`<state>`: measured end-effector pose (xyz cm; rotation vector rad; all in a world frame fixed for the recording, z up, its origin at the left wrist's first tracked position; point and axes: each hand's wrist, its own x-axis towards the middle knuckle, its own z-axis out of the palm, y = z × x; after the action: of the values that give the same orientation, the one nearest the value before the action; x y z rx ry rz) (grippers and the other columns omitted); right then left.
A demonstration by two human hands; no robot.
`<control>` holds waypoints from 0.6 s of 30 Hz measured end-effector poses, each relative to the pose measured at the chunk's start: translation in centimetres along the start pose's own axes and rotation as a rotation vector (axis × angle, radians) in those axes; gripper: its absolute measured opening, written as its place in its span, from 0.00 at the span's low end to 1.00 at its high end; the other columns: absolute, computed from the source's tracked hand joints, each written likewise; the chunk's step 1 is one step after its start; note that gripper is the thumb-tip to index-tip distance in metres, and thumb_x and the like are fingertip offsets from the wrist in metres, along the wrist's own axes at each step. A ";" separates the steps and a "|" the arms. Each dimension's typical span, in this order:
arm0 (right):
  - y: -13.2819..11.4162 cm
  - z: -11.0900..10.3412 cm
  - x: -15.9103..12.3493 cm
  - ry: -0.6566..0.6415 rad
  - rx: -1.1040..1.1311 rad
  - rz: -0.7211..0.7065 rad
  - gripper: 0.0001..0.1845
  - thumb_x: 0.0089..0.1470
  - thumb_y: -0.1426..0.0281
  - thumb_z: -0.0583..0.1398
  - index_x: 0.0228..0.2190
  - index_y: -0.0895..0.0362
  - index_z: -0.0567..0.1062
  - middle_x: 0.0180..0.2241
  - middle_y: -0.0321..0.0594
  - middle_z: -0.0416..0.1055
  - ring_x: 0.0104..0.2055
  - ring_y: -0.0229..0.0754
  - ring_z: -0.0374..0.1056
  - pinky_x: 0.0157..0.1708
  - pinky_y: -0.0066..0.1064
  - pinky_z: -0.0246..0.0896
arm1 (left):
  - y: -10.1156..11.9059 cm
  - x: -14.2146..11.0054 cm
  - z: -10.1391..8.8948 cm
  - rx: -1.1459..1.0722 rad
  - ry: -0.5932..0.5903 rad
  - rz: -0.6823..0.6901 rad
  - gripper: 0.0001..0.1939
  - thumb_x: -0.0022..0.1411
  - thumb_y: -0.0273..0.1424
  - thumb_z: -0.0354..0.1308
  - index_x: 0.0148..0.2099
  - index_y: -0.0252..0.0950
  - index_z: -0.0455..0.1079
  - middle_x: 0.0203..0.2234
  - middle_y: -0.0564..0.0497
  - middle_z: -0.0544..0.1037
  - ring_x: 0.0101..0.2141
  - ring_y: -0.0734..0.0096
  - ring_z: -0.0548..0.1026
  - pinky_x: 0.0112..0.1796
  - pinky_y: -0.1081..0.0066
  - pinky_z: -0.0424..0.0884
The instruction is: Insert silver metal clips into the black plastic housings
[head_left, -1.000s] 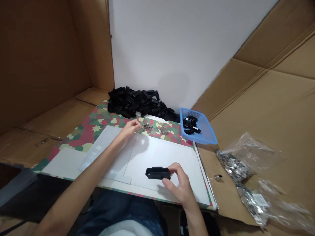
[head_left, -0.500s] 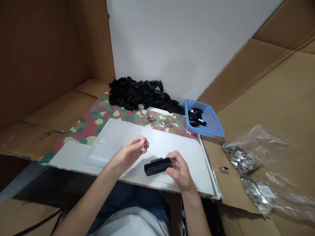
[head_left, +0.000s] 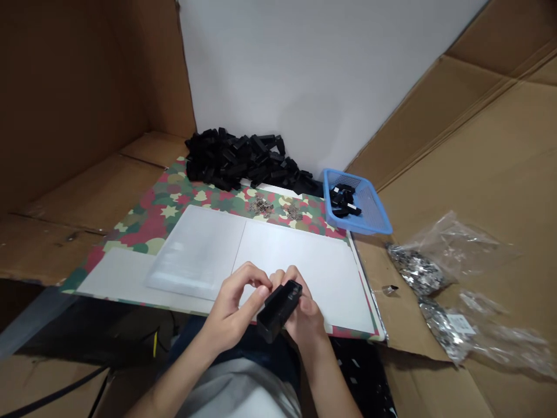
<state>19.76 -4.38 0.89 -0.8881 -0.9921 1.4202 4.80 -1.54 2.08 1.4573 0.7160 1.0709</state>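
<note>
My right hand (head_left: 304, 313) grips a black open-topped plastic housing (head_left: 276, 316), which slants with its near end toward me. Small shiny spots show inside its far end. My left hand (head_left: 239, 302) is at the housing's left side, thumb and forefinger closed near its upper edge. Whatever lies between those fingertips is hidden now; small metal pieces showed there a moment ago. On the camouflage-patterned board (head_left: 163, 212) lie two little heaps of metal pieces, a larger heap (head_left: 261, 206) and a smaller heap (head_left: 292, 213).
A pile of black plastic parts (head_left: 243, 159) is against the white wall. To its right, a blue basket (head_left: 376, 217) holds several black parts. Plastic bags of metal pieces (head_left: 420, 273) rest on cardboard at the right. White sheets (head_left: 304, 249) cover the board's near side.
Both hands have come together, lower and nearer my body. The housing has turned from nearly level to a steep slant, and my left fingers have moved right, up to it.
</note>
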 end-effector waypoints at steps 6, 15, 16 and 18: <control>-0.5 0.2 -0.1 -0.039 -0.050 -0.005 0.27 0.44 0.43 0.60 0.27 0.50 0.58 0.25 0.31 0.56 0.24 0.39 0.54 0.28 0.32 0.60 | 0.6 -0.2 0.0 0.009 -0.039 0.016 0.11 0.67 0.39 0.53 0.42 0.37 0.68 0.31 0.51 0.72 0.32 0.70 0.69 0.36 0.71 0.64; -1.5 -2.1 -0.6 -0.070 -0.318 -0.272 0.15 0.54 0.56 0.61 0.36 0.51 0.66 0.30 0.35 0.62 0.29 0.41 0.59 0.28 0.31 0.56 | -0.2 -0.2 -2.3 -0.036 -0.003 -0.034 0.06 0.65 0.30 0.55 0.34 0.36 0.66 0.26 0.53 0.69 0.29 0.73 0.68 0.31 0.74 0.64; -1.7 -2.3 -0.7 -0.071 -0.416 -0.333 0.12 0.55 0.60 0.60 0.37 0.51 0.66 0.31 0.36 0.63 0.31 0.42 0.60 0.29 0.32 0.57 | -0.2 -0.4 -2.6 -0.027 0.016 -0.013 0.06 0.65 0.29 0.55 0.34 0.36 0.66 0.26 0.54 0.68 0.29 0.74 0.68 0.31 0.74 0.63; -2.3 -2.6 -0.8 -0.077 -0.602 -0.427 0.10 0.55 0.67 0.60 0.40 0.50 0.67 0.32 0.36 0.65 0.33 0.43 0.62 0.32 0.34 0.58 | -0.2 -0.6 -3.1 0.030 0.051 0.053 0.05 0.66 0.27 0.54 0.35 0.37 0.66 0.27 0.54 0.68 0.30 0.74 0.67 0.32 0.74 0.64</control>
<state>23.06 -4.98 2.08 -0.9727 -1.6036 0.8024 1.80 -0.78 1.63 1.4859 0.7355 1.1457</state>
